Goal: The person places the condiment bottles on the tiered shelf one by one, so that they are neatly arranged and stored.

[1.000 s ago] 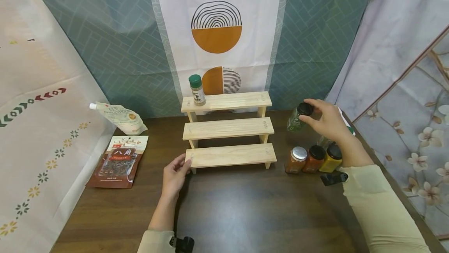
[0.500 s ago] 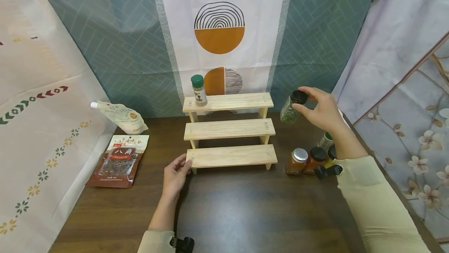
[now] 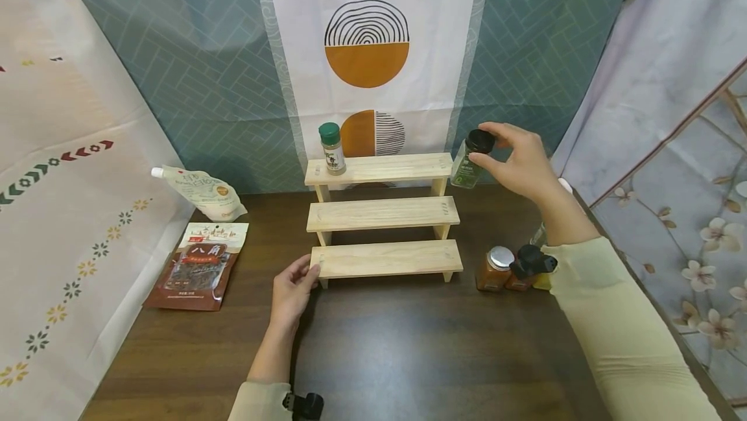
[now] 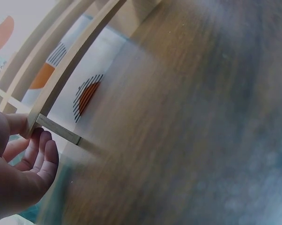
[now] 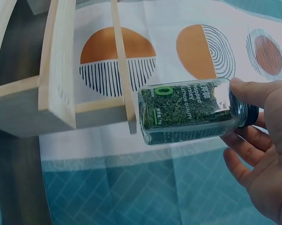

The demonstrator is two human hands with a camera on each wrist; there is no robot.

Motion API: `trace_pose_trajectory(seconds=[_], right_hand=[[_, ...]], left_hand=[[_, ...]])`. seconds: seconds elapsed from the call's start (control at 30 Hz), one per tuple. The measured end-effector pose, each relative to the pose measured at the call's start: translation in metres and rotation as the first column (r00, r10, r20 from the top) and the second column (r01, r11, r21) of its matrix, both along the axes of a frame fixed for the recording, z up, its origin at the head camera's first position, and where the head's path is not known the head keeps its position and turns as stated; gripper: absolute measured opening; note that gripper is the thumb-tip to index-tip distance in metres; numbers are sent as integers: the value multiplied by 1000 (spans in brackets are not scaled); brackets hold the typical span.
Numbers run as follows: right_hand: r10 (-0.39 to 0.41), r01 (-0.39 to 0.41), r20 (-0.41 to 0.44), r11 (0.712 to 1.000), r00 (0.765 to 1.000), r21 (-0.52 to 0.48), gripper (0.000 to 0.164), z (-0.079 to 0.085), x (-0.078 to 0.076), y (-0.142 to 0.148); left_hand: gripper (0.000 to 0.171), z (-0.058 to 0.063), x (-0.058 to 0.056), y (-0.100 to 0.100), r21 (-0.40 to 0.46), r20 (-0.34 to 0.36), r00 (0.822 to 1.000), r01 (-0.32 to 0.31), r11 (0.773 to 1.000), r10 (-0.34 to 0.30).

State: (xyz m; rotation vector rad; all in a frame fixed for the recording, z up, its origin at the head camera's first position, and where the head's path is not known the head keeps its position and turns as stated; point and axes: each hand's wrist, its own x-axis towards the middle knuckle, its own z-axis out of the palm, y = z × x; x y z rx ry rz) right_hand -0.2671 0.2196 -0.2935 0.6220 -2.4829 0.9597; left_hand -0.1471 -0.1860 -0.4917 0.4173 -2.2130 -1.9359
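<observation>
My right hand holds a glass jar of chopped parsley by its black cap, thumb and fingers pinching it. In the head view the jar hangs beside the right end of the top step of a three-step wooden rack, slightly tilted. My left hand grips the left end of the lowest step; the left wrist view shows the thumb above and the fingers beneath the board. A green-capped spice shaker stands at the left of the top step.
On the table's right stand a silver-capped spice jar and more jars, partly hidden by my right arm. At left lie a red-brown star anise packet and a white spouted pouch. A patterned cloth hangs behind the rack.
My right hand has lifted the parsley jar and carried it leftward, from above the table near the other jars to the rack's top step. The left hand keeps its grip.
</observation>
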Motion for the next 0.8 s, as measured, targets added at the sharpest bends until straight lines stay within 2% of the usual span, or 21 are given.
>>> trace_pose_trajectory(seconds=[0.4,0.8], right_hand=[[67,-67,27,998,997,-4,53,6,-17,-31],[125,-125,101,992,987,-11,56,10,-37,-70]], left_hand=[[37,2,0,4,-1,0,1000,3,1000,-3],[36,0,0,2,9,2,1000,-8,1000,8]])
